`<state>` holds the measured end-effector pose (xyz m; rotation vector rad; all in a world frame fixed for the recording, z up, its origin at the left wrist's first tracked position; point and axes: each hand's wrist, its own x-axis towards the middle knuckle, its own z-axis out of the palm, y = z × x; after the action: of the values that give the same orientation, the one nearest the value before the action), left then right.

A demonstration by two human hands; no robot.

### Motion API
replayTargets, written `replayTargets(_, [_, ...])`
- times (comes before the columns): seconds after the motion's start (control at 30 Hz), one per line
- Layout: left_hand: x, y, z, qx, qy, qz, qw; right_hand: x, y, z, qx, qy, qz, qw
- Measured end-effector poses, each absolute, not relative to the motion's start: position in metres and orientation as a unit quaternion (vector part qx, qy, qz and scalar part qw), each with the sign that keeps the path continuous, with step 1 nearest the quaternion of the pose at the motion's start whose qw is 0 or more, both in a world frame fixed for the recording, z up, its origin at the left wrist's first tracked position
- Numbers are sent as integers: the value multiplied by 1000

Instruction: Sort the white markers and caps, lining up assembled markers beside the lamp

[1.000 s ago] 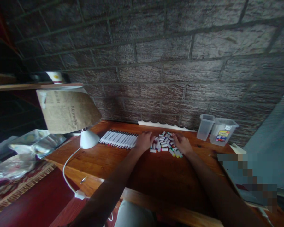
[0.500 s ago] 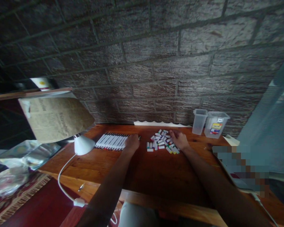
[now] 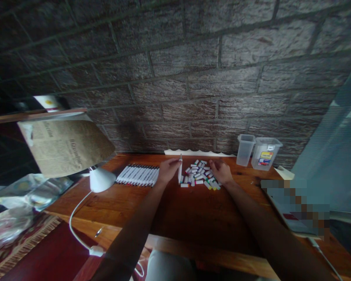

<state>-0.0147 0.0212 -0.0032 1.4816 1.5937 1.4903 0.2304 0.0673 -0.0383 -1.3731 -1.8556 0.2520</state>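
"What do you hold?"

"My left hand (image 3: pixel 170 168) pinches one marker (image 3: pixel 180 172), almost upright, beside the heap of caps (image 3: pixel 199 175) on the tabletop (image 3: pixel 190 212). My right hand (image 3: pixel 221 171) is half curled at the heap's right edge; whether it grips a cap, I cannot tell."

"And the row of markers (image 3: pixel 138 175)?"

"It lies near, left of my left hand."

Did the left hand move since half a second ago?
Yes. Against the table lamp, the left hand has moved rightward in the view, toward the loose marker caps, holding a white marker.
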Motion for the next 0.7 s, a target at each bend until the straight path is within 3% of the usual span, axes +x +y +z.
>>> replayTargets(0.1, [-12, 21, 0, 459, 459, 631, 423, 231, 68, -40, -537, -731, 91, 411])
replayTargets(0.23, [-3, 15, 5, 426, 355, 642, 530, 230, 68, -40, -531, -728, 98, 421])
replayTargets(0.7, [1, 14, 5, 385, 285, 663, 576, 230, 62, -33, -527, -728, 116, 422])
